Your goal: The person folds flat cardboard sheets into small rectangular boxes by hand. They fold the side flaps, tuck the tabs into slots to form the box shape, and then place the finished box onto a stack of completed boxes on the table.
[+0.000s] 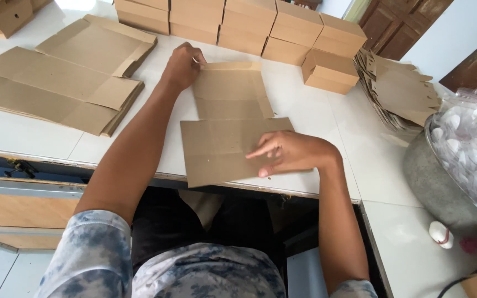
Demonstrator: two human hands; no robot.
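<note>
A flat brown cardboard box blank lies unfolded on the white tiled counter in front of me. My left hand grips the blank's far left corner, fingers curled over its top flap. My right hand presses flat on the blank's near right part, with the fingers spread and pointing left. The near edge of the blank hangs slightly over the counter's front edge.
Stacks of flat cardboard blanks lie at the left. A row of folded brown boxes lines the back. Another pile of die-cut blanks sits at the right, beside a metal bowl of wrapped white items. One white item lies loose.
</note>
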